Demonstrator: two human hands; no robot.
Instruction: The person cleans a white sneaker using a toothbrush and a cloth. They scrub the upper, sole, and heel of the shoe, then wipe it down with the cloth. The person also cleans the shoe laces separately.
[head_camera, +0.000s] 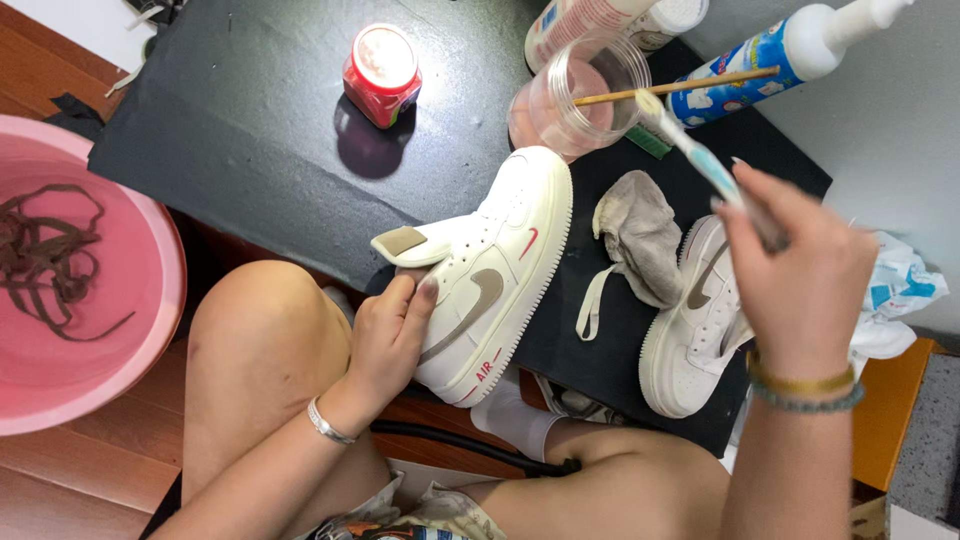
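My left hand (388, 335) grips the side of a white sneaker (497, 270) with a brown side mark, lying on its side across the black mat (250, 110) and my knee. Raised above the second sneaker, my right hand (800, 265) holds a toothbrush (690, 145) with a teal and white handle; its bristle head points toward a clear plastic cup (575, 95) of pinkish liquid. A thin wooden stick (680, 87) rests across the cup's rim. The second white sneaker (690, 330) lies on the mat under my right wrist.
A grey cloth (640, 235) lies between the two sneakers. A small red jar (382, 72) stands on the mat, with bottles (780, 50) at the far edge. A pink basin (60, 300) at left holds brown laces. Crumpled white plastic (900, 300) lies at right.
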